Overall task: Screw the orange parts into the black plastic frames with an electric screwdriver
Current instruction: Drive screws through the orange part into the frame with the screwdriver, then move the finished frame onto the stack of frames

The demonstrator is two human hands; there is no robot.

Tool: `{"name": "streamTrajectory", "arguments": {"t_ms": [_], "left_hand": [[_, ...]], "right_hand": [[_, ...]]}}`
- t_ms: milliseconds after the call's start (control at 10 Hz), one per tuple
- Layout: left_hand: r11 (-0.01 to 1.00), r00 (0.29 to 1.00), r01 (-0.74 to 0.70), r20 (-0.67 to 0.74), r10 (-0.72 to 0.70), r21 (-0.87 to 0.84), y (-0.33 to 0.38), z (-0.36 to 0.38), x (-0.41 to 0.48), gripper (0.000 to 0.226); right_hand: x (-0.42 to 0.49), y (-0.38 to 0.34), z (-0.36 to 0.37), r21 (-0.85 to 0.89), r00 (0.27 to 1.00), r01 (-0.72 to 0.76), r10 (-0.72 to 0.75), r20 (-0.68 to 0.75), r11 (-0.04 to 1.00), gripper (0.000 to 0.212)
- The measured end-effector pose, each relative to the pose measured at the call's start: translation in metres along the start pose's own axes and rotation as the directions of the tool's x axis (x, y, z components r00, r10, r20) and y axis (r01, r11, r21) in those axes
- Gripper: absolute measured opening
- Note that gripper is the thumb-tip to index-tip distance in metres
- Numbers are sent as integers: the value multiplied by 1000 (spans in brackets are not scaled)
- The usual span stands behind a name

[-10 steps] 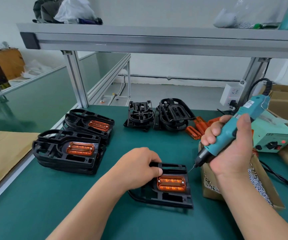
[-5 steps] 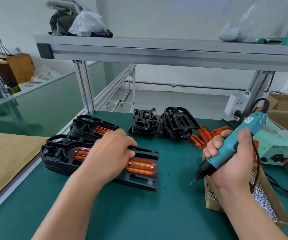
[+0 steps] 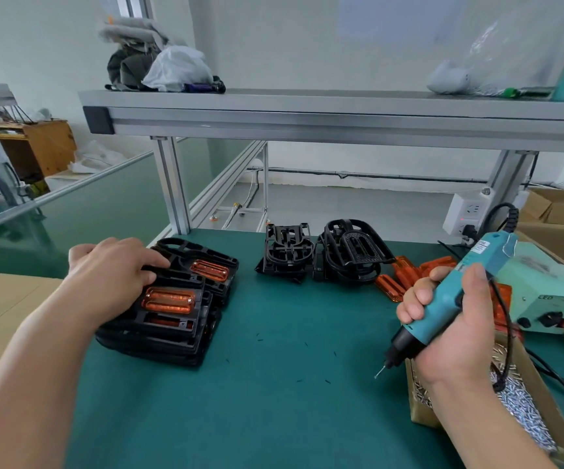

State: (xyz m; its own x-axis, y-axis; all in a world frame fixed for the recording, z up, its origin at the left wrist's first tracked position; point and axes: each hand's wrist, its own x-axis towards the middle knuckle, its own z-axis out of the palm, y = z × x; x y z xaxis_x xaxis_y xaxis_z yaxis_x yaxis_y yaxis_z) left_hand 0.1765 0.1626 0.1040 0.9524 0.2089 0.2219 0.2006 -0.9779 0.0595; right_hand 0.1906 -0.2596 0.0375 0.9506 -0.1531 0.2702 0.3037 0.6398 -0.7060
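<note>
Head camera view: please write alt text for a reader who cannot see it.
A person's left hand rests on a stack of black frames with orange parts, while the right hand grips an electric screwdriver above a green table.

Bare mat (image 3: pixel 290 384) between frame stack (image 3: pixel 172 326); screw box (image 3: pixel 524 401).
</note>
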Motion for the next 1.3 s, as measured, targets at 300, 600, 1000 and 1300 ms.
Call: {"name": "streamTrajectory", "arguments": {"t_ms": [300, 600, 1000, 1300], "left_hand": [[998, 998, -28, -62, 31, 54, 1, 13, 0, 35], [997, 991, -57, -121, 62, 45, 4, 13, -8, 33], [997, 995, -64, -82, 60, -46, 7, 11, -10, 35], [994, 989, -102, -109, 96, -49, 16, 8, 14, 30]], "right_hand": [[0, 0, -1, 1, 1000, -2, 2, -13, 1000, 50], [0, 0, 0, 6, 1000, -3, 3, -11, 1000, 50], [1, 0, -2, 1, 1000, -7, 7, -16, 1000, 52], [1, -1, -2, 1, 1000, -16, 16, -25, 1000, 53]]}}
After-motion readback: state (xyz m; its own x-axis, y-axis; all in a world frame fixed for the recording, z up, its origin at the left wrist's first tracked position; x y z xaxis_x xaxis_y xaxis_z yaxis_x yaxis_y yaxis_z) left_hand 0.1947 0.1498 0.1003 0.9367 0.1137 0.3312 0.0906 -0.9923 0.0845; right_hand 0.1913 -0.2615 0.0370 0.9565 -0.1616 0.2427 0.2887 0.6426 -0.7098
